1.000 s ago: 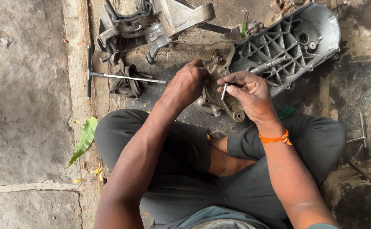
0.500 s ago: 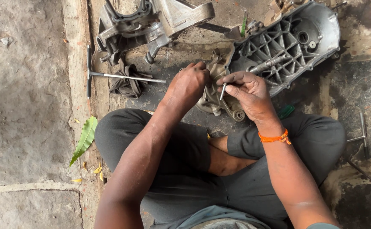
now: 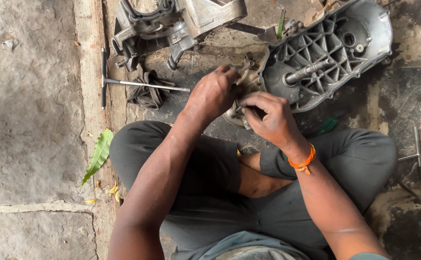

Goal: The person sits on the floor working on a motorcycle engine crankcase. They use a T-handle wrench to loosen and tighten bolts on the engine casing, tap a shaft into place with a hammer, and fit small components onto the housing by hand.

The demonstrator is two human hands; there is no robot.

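While both hands crowd it, the small grimy grey metal casting [image 3: 243, 96] sits on the oily dark floor [image 3: 403, 96] just in front of the person's crossed legs, touching the lower-left edge of the large ribbed silver engine cover [image 3: 335, 53]. Its long axis cannot be told, too much of it is hidden. The left hand [image 3: 213, 94] is clamped over the casting's left side, fingers curled shut on it. The right hand [image 3: 268, 118] has its fingers closed tight at the casting's lower right; whatever they pinch is hidden now.

Versus the frame a second ago: a thin pale stick-like piece showed between the right fingers, now not visible; the right hand has curled lower and tighter, the left hand is about where it was.

Counts: one casting, one ribbed cover with one shaft sticking up, one second grey engine housing [image 3: 181, 21] at top left, two steel T-handle wrenches, one [image 3: 123, 83] lying left beside a dark crumpled rag [image 3: 148, 94], one [image 3: 415, 154] far right. One green leaf [image 3: 98, 154] on the concrete, one orange wrist thread [image 3: 303, 162] on the right wrist.
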